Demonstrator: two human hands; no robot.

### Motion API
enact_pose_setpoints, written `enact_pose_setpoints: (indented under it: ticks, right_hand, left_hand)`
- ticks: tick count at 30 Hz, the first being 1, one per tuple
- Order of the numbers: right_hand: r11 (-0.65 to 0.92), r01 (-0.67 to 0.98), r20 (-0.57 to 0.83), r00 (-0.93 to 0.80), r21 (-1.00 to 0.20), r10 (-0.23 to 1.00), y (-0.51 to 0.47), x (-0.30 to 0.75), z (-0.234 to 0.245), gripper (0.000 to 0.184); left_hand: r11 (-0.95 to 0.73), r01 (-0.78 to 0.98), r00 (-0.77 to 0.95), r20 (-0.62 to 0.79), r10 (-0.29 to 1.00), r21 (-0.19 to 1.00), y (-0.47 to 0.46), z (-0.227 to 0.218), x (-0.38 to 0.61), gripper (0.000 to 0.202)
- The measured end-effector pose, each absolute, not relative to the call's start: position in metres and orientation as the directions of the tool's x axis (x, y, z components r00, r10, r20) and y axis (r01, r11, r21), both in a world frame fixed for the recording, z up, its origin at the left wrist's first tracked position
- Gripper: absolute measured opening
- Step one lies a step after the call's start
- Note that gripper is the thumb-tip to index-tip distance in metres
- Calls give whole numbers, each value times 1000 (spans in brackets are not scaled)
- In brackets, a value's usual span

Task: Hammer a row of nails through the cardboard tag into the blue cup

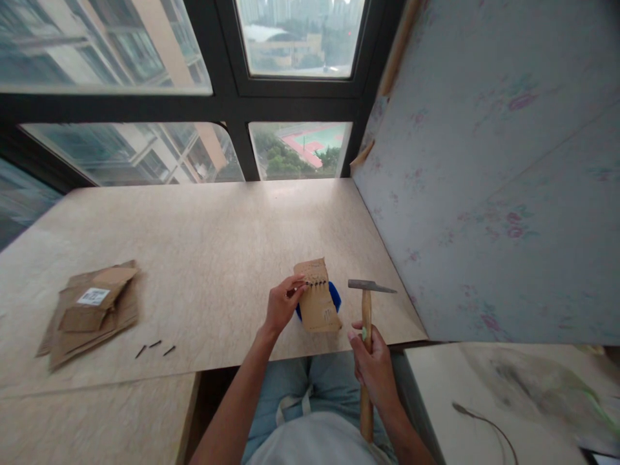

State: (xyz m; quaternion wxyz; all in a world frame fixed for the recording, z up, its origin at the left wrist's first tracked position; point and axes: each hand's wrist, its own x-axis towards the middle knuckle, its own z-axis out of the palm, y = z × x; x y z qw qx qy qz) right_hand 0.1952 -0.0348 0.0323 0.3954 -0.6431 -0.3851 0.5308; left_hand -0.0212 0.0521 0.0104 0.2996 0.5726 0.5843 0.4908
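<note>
A pale shirt [320, 442] fills bottom centre. Lower right of centre, the right hand [372, 361] wraps the hammer [367, 310], its handle near-vertical, head uppermost, thin end rightward. At centre, the left hand [281, 305] touches the left end of nails [317, 283] rowed across upright-lying card [320, 313]; its grip is unclear. Blue object [335, 297] beneath: contents hidden.

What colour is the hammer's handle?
The handle is light brown; the head view shows it best.

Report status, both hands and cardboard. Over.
Right hand holding hammer. Left hand at left end of nail row. Cardboard over blue object. Three loose nails off left.
</note>
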Motion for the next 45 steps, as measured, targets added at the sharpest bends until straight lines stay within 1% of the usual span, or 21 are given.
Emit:
enact_pose_setpoints:
  ticks: [4, 11, 13, 15, 18, 21, 23, 25, 27, 30, 34, 36, 40, 45]
  right_hand:
    - [-402, 55, -392, 132, -914, 910, -36, 195, 34, 43]
    - [-419, 47, -411, 123, -907, 903, -37, 190, 41, 46]
    - [-427, 26, -423, 98, -904, 901, -35, 191, 49, 48]
    - [-430, 21, -429, 36, -903, 903, -29, 196, 59, 50]
    - [-381, 116, -392, -101, -917, 914, -15, 206, 75, 51]
    - [-225, 293, -293, -213, -929, 932, 1, 211, 91, 46]
    - [-106, 394, -234, -293, -913, 927, 9, 210, 101, 43]
    - [-12, 456, -198, -362, -890, 911, 13, 206, 109, 42]
    - [44, 484, -177, -401, -874, 899, 15, 202, 113, 40]
    - [85, 514, -163, -418, -854, 893, 16, 196, 110, 40]
    - [111, 598, -195, -423, -794, 885, 17, 192, 97, 35]
    - [111, 602, -197, -421, -791, 885, 16, 191, 94, 32]
    - [115, 561, -165, -423, -820, 891, 13, 189, 93, 31]
    - [128, 643, -188, -400, -755, 897, 14, 188, 86, 28]
  left_hand:
    - [-169, 382, -154, 243, 958, 909, 52, 7, -22, 21]
    - [-209, 447, -129, 294, 947, 870, 51, 0, -24, 25]
    - [-204, 456, -120, 286, 950, 867, 50, 0, -24, 25]
    - [-194, 462, -113, 275, 955, 865, 50, 2, -24, 24]
    - [-196, 461, -106, 273, 956, 865, 50, 4, -24, 24]
    - [-210, 463, -101, 287, 953, 861, 49, 5, -24, 24]
    - [-219, 466, -99, 297, 950, 857, 49, 4, -24, 23]
    - [-227, 474, -93, 304, 948, 851, 49, 3, -23, 22]
    - [-228, 484, -90, 307, 947, 845, 49, 2, -23, 22]
    - [-216, 487, -88, 294, 952, 846, 49, 2, -23, 22]
    - [-203, 486, -70, 270, 960, 850, 49, 2, -23, 22]
    - [-203, 478, -64, 265, 962, 854, 50, 2, -23, 23]
    - [-198, 459, -61, 253, 965, 866, 50, -1, -22, 25]
    - [-210, 442, -82, 272, 959, 872, 50, -1, -22, 26]
